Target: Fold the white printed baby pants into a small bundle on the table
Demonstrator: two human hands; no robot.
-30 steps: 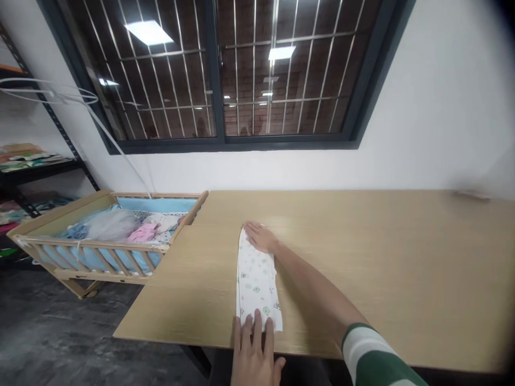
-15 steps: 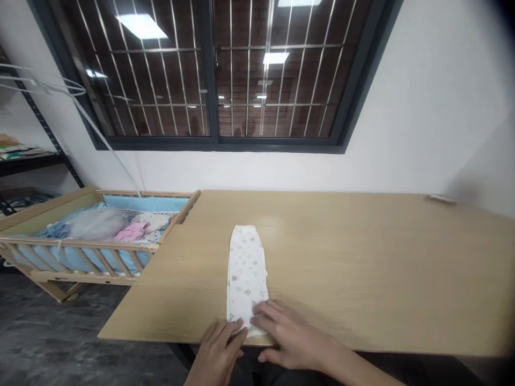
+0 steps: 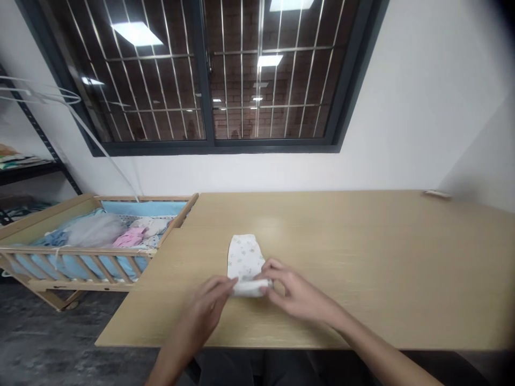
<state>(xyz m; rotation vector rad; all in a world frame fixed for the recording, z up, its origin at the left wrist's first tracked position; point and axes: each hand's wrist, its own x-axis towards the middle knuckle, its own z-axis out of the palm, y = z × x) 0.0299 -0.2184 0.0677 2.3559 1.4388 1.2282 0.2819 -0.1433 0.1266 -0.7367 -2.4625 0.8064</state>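
Observation:
A narrow white piece of baby clothing (image 3: 244, 254) with a small print lies on the wooden table (image 3: 362, 268). Its near end is folded up into a thick white roll, while the far end stays flat. At the roll's left end, my left hand (image 3: 209, 303) pinches the fabric between thumb and fingers. My right hand (image 3: 295, 292) grips the right end, thumb below and fingers on top. Some motion blur softens both hands. What exact garment this is, I cannot tell.
Left of the table stands a wooden crib (image 3: 96, 252) with blue lining, holding a pink cloth (image 3: 131, 237) and other fabrics. A small pale object (image 3: 437, 194) lies at the table's far right edge. A barred window (image 3: 209, 80) is ahead; a dark shelf (image 3: 30, 170) stands far left.
Both hands have moved away from the table's near edge, folding the garment's near end up and over. The cloth now looks much shorter, and the camera view has shifted slightly.

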